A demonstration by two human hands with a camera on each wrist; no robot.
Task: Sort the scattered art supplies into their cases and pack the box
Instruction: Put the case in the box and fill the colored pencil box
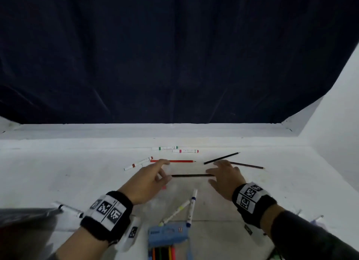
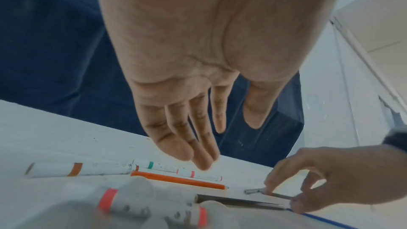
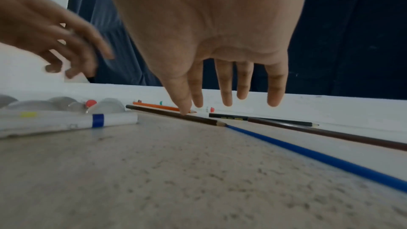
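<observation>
My left hand [image 1: 166, 170] hovers with straight fingers over a clear marker case [image 2: 110, 206] that holds a pink-banded marker; it grips nothing. My right hand [image 1: 210, 176] is spread low over the table, and its thumb [image 3: 184, 111] touches the dark brown pencil [image 1: 191, 175] lying between the two hands. An orange-red pencil [image 1: 172, 161] lies just beyond the left fingertips. By the right hand lie a black pencil [image 1: 221, 158] and a brown pencil [image 1: 246, 165]. A blue pencil [image 3: 308, 156] runs under the right wrist. The blue pencil case [image 1: 168, 238] with coloured pencils sits at the near edge.
White markers lie scattered: green-banded [image 1: 165, 148] and red-banded [image 1: 185, 151] at the back, a brown-banded one [image 1: 138, 163] on the left, blue-capped [image 1: 192, 207] and yellow-banded [image 1: 174, 213] ones near the case. A dark curtain hangs behind the white table [image 1: 58, 172], and a wall stands to the right.
</observation>
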